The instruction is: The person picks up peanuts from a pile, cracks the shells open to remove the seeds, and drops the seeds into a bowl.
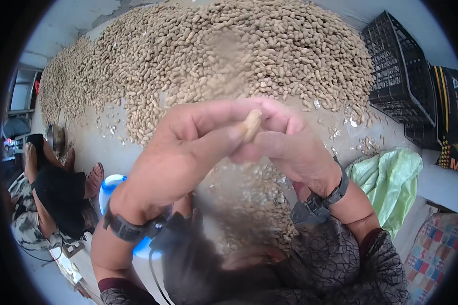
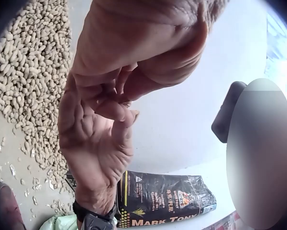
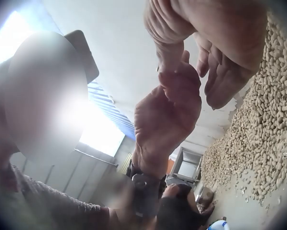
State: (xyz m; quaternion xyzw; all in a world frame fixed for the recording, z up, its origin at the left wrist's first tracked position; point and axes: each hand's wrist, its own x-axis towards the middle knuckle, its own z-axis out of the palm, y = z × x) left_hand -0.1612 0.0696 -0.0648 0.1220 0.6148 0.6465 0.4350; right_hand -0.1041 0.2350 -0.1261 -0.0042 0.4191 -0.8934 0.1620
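Both hands are raised together in front of the head camera, pinching one tan peanut pod (image 1: pixel 251 124) between them. My left hand (image 1: pixel 188 147) holds it between thumb and forefinger from the left. From the right, my right hand (image 1: pixel 290 145) grips the same pod with its thumb below it. In the left wrist view the left hand (image 2: pixel 148 52) meets the right hand (image 2: pixel 98 143) fingertip to fingertip, and the pod is hidden there. Seen from the right wrist, the right hand (image 3: pixel 220 43) sits above the left hand (image 3: pixel 165 120).
A huge heap of unshelled peanuts (image 1: pixel 229 56) covers the floor ahead. Broken shells (image 1: pixel 254 198) lie below my hands. Black crates (image 1: pixel 399 76) and a printed black sack (image 1: pixel 450 117) stand right, beside a green bag (image 1: pixel 389 178). A blue bowl (image 1: pixel 109 185) and another seated person (image 1: pixel 51 198) are left.
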